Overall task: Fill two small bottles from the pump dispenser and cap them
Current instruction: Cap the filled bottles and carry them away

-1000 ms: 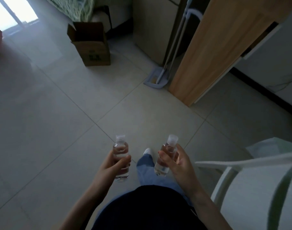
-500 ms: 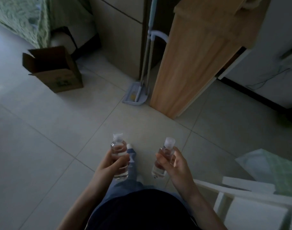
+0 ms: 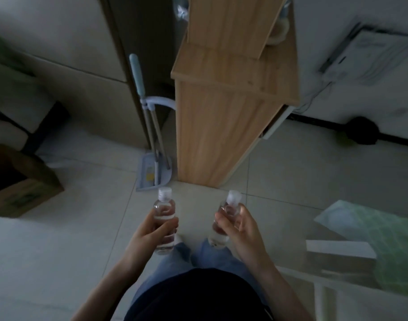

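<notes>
I stand on a tiled floor holding two small clear bottles at waist height. My left hand (image 3: 149, 232) grips the left bottle (image 3: 164, 208), upright, with a white cap on top and clear liquid inside. Wrapped around the right bottle (image 3: 228, 207) is my right hand (image 3: 242, 230); this bottle leans slightly right and also carries a white cap. The bottles are about a hand's width apart. No pump dispenser is in view.
A wooden cabinet (image 3: 223, 126) stands straight ahead, with a dustpan and broom (image 3: 153, 140) leaning at its left. A cardboard box (image 3: 17, 181) sits on the floor at left. A white chair (image 3: 342, 262) with green cloth is at right.
The view has swung right and forward toward the wooden cabinet, which is now closer and centred. Both hands keep the same hold on the bottles.
</notes>
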Action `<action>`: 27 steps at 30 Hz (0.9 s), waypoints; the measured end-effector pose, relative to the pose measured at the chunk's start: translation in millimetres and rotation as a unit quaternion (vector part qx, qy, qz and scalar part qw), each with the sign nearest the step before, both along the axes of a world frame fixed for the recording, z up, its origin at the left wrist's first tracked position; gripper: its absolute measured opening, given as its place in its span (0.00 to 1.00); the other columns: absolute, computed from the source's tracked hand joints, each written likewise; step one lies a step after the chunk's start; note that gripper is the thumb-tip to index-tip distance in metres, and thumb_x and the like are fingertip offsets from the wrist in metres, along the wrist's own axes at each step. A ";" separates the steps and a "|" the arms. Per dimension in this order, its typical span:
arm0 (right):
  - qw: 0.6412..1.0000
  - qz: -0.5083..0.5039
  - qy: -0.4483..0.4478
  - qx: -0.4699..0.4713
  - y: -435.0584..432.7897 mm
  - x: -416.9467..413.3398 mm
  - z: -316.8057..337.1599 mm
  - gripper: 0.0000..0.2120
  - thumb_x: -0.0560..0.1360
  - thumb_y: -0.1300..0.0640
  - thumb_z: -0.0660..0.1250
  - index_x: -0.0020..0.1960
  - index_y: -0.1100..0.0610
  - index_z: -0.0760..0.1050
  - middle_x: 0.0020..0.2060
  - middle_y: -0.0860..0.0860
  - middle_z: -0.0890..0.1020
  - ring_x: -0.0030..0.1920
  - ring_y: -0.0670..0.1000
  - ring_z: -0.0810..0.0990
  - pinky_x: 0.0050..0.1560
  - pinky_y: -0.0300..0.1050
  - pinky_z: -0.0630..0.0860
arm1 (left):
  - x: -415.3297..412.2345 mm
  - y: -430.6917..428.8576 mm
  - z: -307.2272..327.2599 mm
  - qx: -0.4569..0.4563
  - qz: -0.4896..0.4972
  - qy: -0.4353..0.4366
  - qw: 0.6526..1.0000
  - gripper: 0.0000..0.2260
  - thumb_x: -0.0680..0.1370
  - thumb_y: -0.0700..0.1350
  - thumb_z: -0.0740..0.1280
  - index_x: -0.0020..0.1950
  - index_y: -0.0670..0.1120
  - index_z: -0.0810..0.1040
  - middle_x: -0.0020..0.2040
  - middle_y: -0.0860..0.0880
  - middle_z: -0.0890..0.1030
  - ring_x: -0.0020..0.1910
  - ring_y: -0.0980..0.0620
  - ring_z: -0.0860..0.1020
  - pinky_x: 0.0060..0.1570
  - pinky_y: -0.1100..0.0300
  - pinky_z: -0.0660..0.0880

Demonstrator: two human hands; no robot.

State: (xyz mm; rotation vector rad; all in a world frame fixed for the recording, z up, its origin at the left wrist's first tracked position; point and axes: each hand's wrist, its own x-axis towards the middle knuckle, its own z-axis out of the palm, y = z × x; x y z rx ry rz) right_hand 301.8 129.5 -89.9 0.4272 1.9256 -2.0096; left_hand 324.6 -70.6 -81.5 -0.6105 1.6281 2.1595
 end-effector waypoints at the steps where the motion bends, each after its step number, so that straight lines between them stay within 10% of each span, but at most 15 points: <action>1: 1.000 -0.008 0.003 0.002 -1.0 -8.8 1.4 0.05 0.73 0.63 0.70 0.47 0.56 0.75 0.34 0.46 0.84 0.35 0.41 0.82 0.37 0.33 0.77 | -12.5 -2.7 0.1 -0.001 -0.007 0.001 1.000 0.15 0.66 0.48 0.69 0.51 0.48 0.77 0.39 0.46 0.78 0.38 0.48 0.76 0.35 0.60 0.74; 19: 0.992 0.048 0.116 0.003 43.0 -197.9 47.8 0.13 0.71 0.51 0.72 0.51 0.55 0.76 0.41 0.47 0.84 0.43 0.42 0.82 0.44 0.33 0.77 | -194.3 48.1 24.3 0.066 -0.030 0.108 0.991 0.15 0.73 0.45 0.71 0.54 0.40 0.71 0.33 0.44 0.63 0.27 0.52 0.64 0.25 0.62 0.64; 27: 0.980 0.050 0.195 0.002 64.4 -290.9 109.2 0.17 0.67 0.48 0.70 0.54 0.53 0.76 0.46 0.50 0.85 0.46 0.45 0.83 0.44 0.34 0.78 | -282.6 72.1 98.4 -0.048 -0.018 0.280 0.959 0.10 0.70 0.48 0.69 0.49 0.60 0.78 0.50 0.45 0.81 0.49 0.52 0.81 0.47 0.63 0.78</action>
